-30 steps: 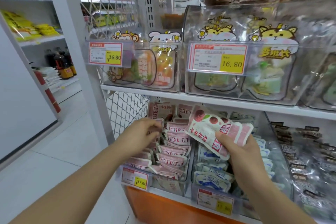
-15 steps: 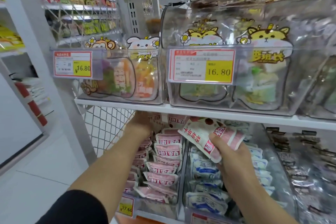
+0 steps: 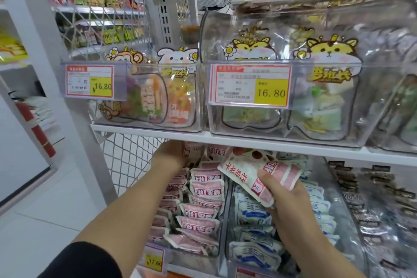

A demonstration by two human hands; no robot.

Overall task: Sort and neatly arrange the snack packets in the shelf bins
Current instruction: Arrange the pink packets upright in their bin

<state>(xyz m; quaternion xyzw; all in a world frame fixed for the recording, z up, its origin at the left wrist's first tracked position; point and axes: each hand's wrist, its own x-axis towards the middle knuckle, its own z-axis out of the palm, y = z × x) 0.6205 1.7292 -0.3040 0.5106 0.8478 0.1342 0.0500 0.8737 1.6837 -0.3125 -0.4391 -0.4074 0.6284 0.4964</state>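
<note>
Packet [image 3: 248,171], pink and white with red letters, is slanted, its long axis going from upper left to lower right, just under the shelf [image 3: 248,142] edge, above the bin [image 3: 229,221] wall. Right hand [image 3: 291,212] grasps its lower right end, thumb on top. Left hand [image 3: 169,153] is at the bin's back; its grip I cannot tell.
</note>
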